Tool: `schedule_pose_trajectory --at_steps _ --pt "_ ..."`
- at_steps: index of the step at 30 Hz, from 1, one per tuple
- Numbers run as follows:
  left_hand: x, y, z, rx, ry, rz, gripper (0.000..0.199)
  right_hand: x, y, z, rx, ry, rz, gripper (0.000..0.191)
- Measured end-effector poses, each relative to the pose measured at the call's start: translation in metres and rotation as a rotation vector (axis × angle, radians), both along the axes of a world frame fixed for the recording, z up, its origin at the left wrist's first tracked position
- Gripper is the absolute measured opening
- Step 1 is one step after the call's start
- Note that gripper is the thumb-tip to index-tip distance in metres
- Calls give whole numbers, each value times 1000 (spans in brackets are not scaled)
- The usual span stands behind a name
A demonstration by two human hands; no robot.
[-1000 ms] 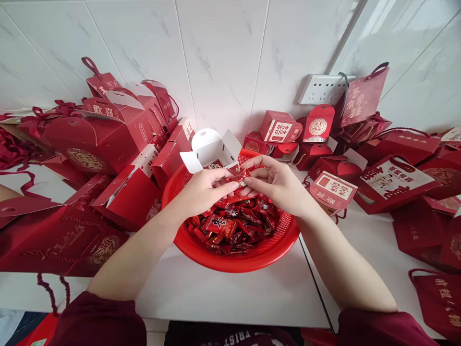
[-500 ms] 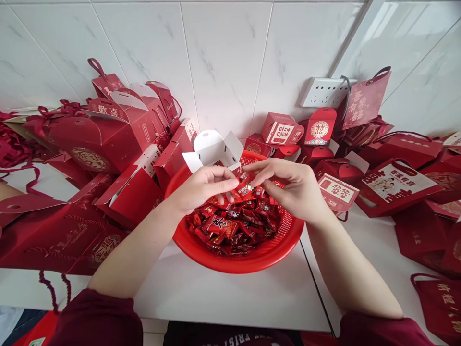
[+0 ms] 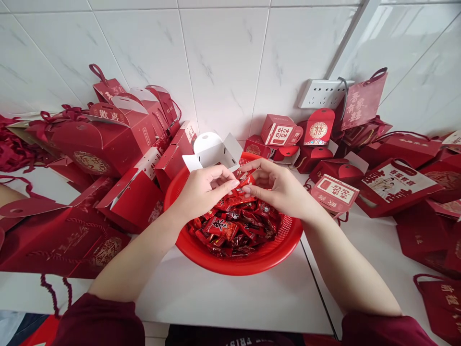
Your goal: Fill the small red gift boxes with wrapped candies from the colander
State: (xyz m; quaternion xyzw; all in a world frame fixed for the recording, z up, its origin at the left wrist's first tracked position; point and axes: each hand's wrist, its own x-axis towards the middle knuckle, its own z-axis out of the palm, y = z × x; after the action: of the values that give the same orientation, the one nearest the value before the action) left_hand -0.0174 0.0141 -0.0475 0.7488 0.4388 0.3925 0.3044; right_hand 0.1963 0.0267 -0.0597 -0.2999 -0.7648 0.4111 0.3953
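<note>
A red plastic basket (image 3: 237, 269) with perforated sides holds a heap of red-wrapped candies (image 3: 223, 228). Above the heap, my right hand (image 3: 275, 187) pinches a shiny red-wrapped candy (image 3: 248, 180) between thumb and fingers. Close beside it, my left hand (image 3: 207, 190) is closed, its thumb against curled fingers; what lies inside them is hidden. An open gift box (image 3: 216, 158) with a white inside and raised flaps stands at the basket's back rim, behind my left hand, which partly covers it.
Red gift boxes (image 3: 111, 134) crowd the left side, some with rope handles. More boxes (image 3: 334, 192) are piled on the right, below a white power strip (image 3: 322, 93) against the tiled wall (image 3: 223, 62). The white table (image 3: 230, 298) shows in front of the basket.
My hands have drawn closer together over the basket. The right fingers have curled in around the red candy, and the left fingers have bent further. The view has shifted slightly.
</note>
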Motion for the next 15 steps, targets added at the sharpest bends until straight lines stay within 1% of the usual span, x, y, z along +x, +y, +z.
schedule_pose_trajectory --at_steps 2,4,5,6,7,8,10,11,13,15 --pt "-7 3 4 203 61 104 12 1 1 1 50 -47 -49 28" --pt "-21 12 8 447 126 250 9 2 0 3 131 -111 -103 18" --pt "-29 18 9 548 168 317 13 3 0 5 162 -130 -116 14" --pt "-38 26 8 611 227 365 18 3 1 8 183 -137 -125 12" --pt "-46 34 7 621 299 378 20 3 2 10 204 -134 -135 12" --pt "-54 41 4 590 345 373 17 1 4 14 233 -131 -152 11" --pt "-64 54 -5 497 378 317 10 -6 10 22 332 -155 -220 10" --pt "-67 59 -9 452 362 301 9 -12 14 27 404 -194 -270 8" --pt "-69 64 -17 377 317 304 7 -29 27 37 551 -340 -376 7" --pt "-68 65 -22 339 290 331 12 -50 42 44 622 -561 -418 11"
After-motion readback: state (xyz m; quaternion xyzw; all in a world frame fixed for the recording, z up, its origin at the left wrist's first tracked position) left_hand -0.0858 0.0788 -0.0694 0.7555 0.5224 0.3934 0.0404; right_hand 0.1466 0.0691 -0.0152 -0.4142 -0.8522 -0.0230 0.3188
